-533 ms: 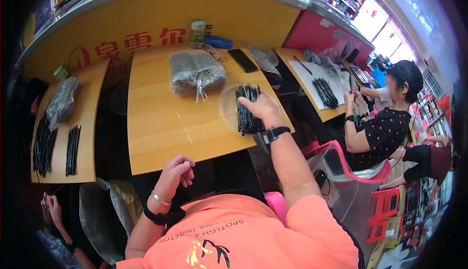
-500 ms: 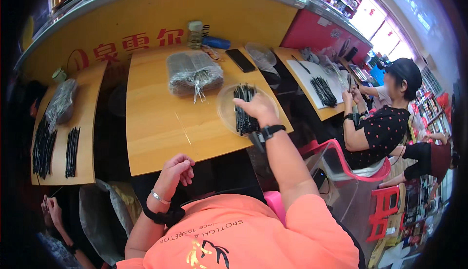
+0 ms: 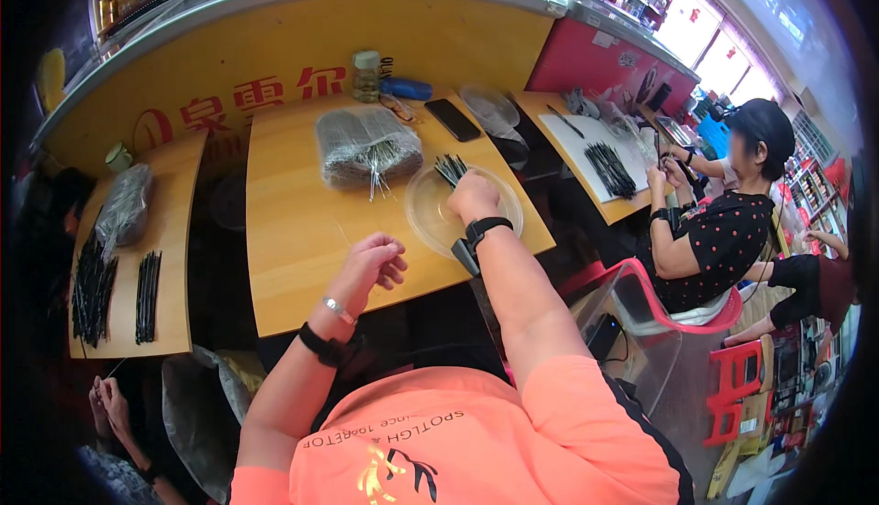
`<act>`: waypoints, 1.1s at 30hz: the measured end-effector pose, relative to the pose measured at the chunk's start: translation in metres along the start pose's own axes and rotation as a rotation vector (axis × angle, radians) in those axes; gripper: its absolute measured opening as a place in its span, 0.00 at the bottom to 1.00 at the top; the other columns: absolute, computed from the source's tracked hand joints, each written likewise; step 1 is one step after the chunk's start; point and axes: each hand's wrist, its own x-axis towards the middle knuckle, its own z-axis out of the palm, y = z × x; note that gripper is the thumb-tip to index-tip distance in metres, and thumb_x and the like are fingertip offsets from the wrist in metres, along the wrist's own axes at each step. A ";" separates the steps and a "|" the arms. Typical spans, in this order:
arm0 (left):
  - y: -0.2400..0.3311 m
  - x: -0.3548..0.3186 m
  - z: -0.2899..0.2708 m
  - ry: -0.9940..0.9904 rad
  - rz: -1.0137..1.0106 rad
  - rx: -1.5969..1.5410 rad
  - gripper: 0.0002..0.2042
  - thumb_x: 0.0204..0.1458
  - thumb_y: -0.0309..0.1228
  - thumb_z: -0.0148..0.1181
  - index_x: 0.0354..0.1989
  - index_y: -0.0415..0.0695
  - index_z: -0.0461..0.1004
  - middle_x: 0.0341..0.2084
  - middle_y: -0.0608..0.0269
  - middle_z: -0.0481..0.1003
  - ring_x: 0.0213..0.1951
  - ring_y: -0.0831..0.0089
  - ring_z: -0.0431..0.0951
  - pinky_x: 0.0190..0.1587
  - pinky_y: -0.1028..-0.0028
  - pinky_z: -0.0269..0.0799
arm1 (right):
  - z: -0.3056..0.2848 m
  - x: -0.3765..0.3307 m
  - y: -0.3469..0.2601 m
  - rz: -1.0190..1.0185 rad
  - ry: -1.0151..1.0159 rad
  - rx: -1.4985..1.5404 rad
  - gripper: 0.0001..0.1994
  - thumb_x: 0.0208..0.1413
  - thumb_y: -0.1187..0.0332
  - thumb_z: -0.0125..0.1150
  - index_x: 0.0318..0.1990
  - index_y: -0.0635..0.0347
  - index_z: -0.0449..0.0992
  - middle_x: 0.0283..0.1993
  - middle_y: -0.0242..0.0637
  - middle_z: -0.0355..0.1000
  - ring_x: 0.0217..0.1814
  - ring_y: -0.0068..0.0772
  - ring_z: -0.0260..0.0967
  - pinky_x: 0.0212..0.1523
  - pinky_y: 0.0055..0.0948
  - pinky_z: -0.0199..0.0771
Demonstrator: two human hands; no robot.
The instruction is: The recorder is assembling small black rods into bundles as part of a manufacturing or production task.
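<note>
My right hand [image 3: 472, 196] reaches into a clear round plastic dish [image 3: 423, 214] on the wooden table [image 3: 293, 221] and is closed around a bundle of thin black sticks [image 3: 450, 169] whose ends fan out above the fingers. My left hand [image 3: 368, 265] hovers near the table's front edge with the fingers curled, pinching what looks like a single thin pale strand; I cannot make it out clearly. A clear plastic bag stuffed with dark sticks [image 3: 366, 143] lies at the middle of the table beyond both hands.
A phone [image 3: 452, 119], a small jar [image 3: 366, 76], a blue object [image 3: 406, 89] and another clear dish [image 3: 488, 108] lie at the far edge. The left table holds black stick bundles [image 3: 92, 285]. A seated person [image 3: 723, 221] works at the right table. Another person's hands [image 3: 105, 400] show lower left.
My right hand has slid down into the dish and now covers most of the black sticks. My left hand stays near the table's front edge.
</note>
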 end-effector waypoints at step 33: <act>-0.015 0.192 0.070 0.174 0.102 0.425 0.10 0.46 0.28 0.50 0.14 0.47 0.67 0.11 0.72 0.61 0.13 0.79 0.59 0.18 0.77 0.51 | -0.006 0.019 0.043 -0.236 -0.385 0.689 0.18 0.31 0.66 0.69 0.32 0.69 0.78 0.31 0.47 0.76 0.32 0.40 0.74 0.35 0.35 0.72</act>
